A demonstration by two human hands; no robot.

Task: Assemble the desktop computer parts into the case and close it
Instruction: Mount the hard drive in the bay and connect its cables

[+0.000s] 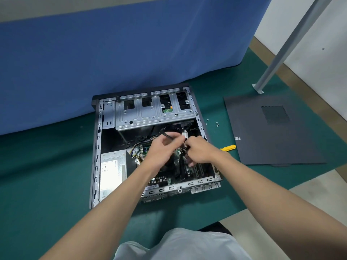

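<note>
Nearest to us is a pale grey garment (178, 244) at the bottom edge, and two bare forearms reach out over it to the open computer case (97, 147), which lies on its side on the green-covered table (47, 166). Both hands meet over the middle of the case. The left hand (161, 149) has its fingers curled and pinches a black cable (168, 136) between thumb and fingertips, though blur hides the exact hold. The right hand (201, 152), touching or almost touching the left, has its fingers closed round a black connector (185, 147); we cannot tell whether it belongs to the same cable. Beneath the hands, inside the case, lies the green motherboard (161, 180), and in the case's near left corner sits the silver power supply (112, 167), with coloured wires running out of it towards the board. The far end of the case is filled by the metal drive cage (150, 113). Just right of the case, a yellow-handled screwdriver (229, 147) shows past the right wrist, and a few small screws (216, 124) lie farther back. Right of those lies the dark side panel (272, 132), flat on the table and apart from the case. Behind the panel stands a slanting grey metal post (281, 53), and a blue partition (131, 53) rises behind the case.
</note>
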